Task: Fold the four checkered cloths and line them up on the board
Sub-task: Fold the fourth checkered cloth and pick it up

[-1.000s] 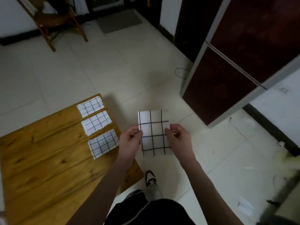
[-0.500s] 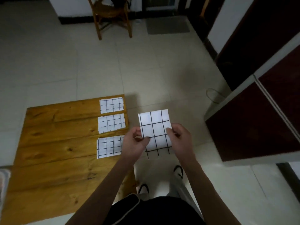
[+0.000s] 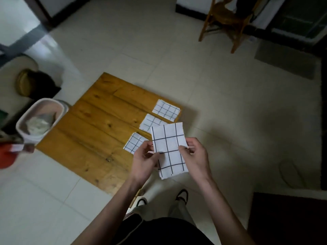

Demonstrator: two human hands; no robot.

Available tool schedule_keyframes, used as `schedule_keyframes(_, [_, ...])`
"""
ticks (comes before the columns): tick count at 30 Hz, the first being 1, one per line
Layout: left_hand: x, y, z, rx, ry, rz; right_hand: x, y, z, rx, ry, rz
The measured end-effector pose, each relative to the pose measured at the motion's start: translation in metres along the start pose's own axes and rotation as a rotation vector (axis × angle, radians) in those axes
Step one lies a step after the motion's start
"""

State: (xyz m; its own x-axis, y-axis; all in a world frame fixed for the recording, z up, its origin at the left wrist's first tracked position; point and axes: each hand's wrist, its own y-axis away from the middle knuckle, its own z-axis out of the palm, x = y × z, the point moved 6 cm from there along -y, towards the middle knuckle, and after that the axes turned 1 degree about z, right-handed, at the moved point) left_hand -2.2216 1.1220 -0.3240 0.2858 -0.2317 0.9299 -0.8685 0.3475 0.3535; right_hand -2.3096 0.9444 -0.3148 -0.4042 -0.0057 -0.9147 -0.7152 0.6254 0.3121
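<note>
While the person stands over the wooden board on the tiled floor, both hands hold the fourth checkered cloth up in the air above the board's near right corner. The left hand has its grip pinched on the cloth's left edge, thumb on the front, and the right hand has its grip pinched on the right edge the same way. That cloth hangs upright, folded into a tall rectangle.

Three folded cloths lie in a row along the board's right edge: the far cloth, the middle cloth and the near cloth. The held one covers part of the middle and near ones from view.

A white bin stands at the board's left side, and a wooden chair sits farther off.
</note>
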Motion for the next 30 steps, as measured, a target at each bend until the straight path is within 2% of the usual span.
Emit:
schedule_keyframes(12, [-0.026,0.049,-0.110,0.464,0.133,-0.024,-0.020,-0.008,0.126,-0.513,0.204,-0.148])
schedule_keyframes(20, [-0.065,0.070,-0.151,0.620,0.204,-0.102,-0.016,0.004,0.186,-0.638,0.334,-0.165])
schedule_keyframes(30, [-0.116,0.057,-0.142,0.939,0.298,-0.254,0.027,-0.023,0.229,-0.829,0.493,-0.192])
